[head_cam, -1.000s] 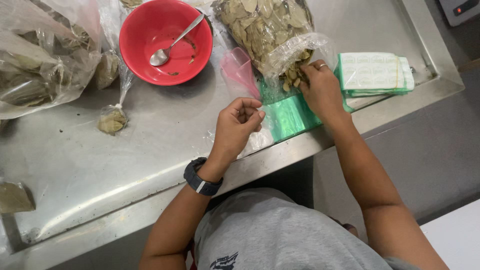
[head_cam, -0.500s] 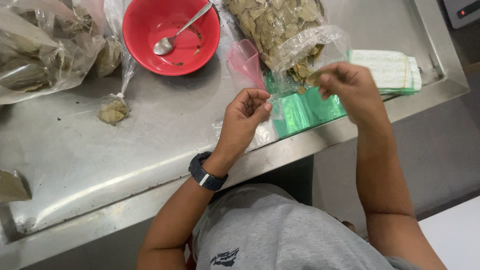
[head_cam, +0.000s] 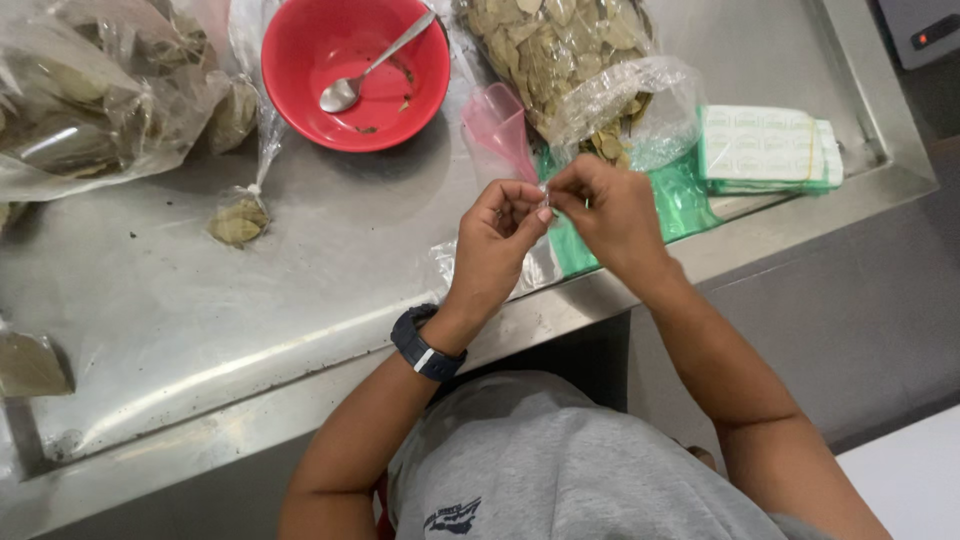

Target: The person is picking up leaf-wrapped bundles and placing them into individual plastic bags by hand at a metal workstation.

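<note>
Both hands meet over the tabletop [head_cam: 300, 290] edge, just below the big bag of dried leaves [head_cam: 560, 50]. The left hand [head_cam: 498, 240] and right hand [head_cam: 605, 215] each close their grip, pinching a small clear bag [head_cam: 545, 197] between the fingertips. A pink funnel [head_cam: 497, 125] lies beside the leaf bag, left of it.

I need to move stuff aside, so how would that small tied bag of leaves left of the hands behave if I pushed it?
The small tied bag probably slides easily on the smooth steel table. It looks light, holding few dried leaves. Its thin plastic likely crumples, floppy.
</note>
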